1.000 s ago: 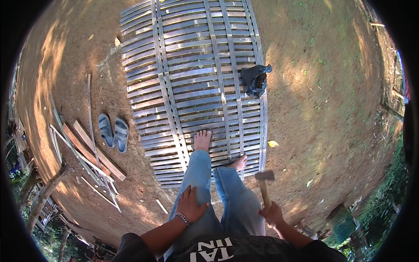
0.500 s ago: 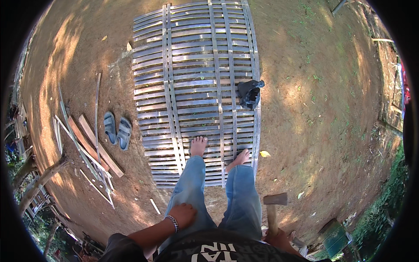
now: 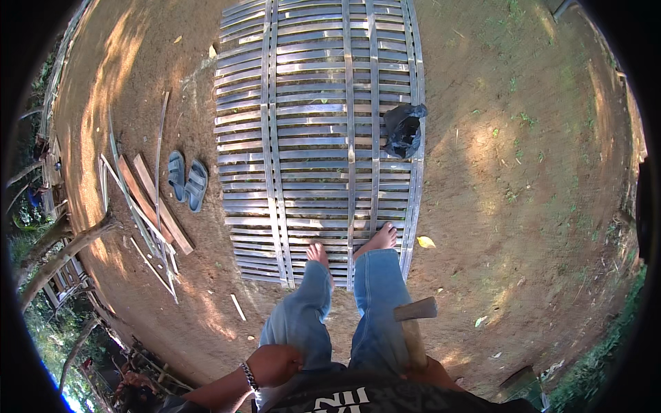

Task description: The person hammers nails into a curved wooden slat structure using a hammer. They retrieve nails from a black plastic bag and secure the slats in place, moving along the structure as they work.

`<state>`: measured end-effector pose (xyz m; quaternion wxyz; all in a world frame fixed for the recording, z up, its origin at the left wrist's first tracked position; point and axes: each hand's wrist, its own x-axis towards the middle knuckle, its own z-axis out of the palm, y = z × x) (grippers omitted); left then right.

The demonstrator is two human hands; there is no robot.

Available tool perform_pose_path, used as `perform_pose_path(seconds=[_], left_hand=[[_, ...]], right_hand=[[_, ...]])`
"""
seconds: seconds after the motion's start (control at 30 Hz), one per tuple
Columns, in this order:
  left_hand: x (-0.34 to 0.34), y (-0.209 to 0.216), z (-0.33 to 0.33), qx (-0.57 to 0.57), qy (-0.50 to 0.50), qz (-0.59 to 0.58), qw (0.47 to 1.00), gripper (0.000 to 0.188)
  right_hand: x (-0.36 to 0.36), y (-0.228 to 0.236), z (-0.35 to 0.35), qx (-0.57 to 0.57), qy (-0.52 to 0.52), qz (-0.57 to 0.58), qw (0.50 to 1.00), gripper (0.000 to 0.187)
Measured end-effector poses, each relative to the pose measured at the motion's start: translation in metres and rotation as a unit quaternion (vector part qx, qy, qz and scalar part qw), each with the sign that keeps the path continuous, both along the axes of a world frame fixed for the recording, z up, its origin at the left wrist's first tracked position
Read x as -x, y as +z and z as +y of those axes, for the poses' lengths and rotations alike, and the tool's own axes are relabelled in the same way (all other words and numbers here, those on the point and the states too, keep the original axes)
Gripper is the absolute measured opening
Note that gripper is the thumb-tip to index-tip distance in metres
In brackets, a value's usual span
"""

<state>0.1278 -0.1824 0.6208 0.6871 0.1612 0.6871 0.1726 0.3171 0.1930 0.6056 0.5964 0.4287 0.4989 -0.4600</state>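
My right hand (image 3: 432, 374), partly hidden by my shirt, is closed round the wooden handle of a hatchet (image 3: 414, 344). Its dark metal head is uppermost, in front of my right thigh. My left hand (image 3: 274, 365), a chain bracelet at its wrist, hangs beside my left thigh with its fingers curled. Nothing shows in it. Under my bare feet lies a slatted bamboo panel (image 3: 310, 186), its thin cross strips fixed along several long strips. A crumpled black plastic bag (image 3: 403, 131) sits near the panel's right edge.
Left of the panel lie grey two-strap sandals (image 3: 187, 182), brown planks (image 3: 163, 206) and thin loose strips (image 3: 141, 210) on bare earth. Branches (image 3: 65, 265) stand at the far left. A yellow leaf (image 3: 426, 242) lies to the right, and a green object (image 3: 525, 385) lower right.
My view has shifted; my left foot has drawn back and my right foot has moved forward on the panel. The hatchet has swung leftward, over my right thigh. My left hand has moved lower.
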Motion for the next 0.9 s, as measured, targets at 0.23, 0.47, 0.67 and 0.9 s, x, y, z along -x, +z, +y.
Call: perform_pose_path(seconds=[0.23, 0.47, 0.67, 0.9], left_hand=[[-0.009, -0.129, -0.035, -0.111, -0.048, -0.227, 0.966, 0.027], [0.23, -0.412, -0.024, -0.003, 0.196, 0.254, 0.947, 0.058], [0.356, -0.594, -0.022, 0.186, 0.161, 0.653, 0.717, 0.111], [0.35, -0.625, -0.018, 0.152, 0.161, 0.663, 0.715, 0.111]], right_hand=[[0.061, -0.101, 0.056, 0.03, -0.095, 0.025, 0.995, 0.02], [0.214, -0.264, 0.074, -0.13, -0.161, 0.316, 0.926, 0.027], [0.285, -0.313, 0.066, -0.176, -0.179, 0.419, 0.872, 0.034], [0.333, -0.331, 0.042, -0.223, -0.288, 0.43, 0.826, 0.032]])
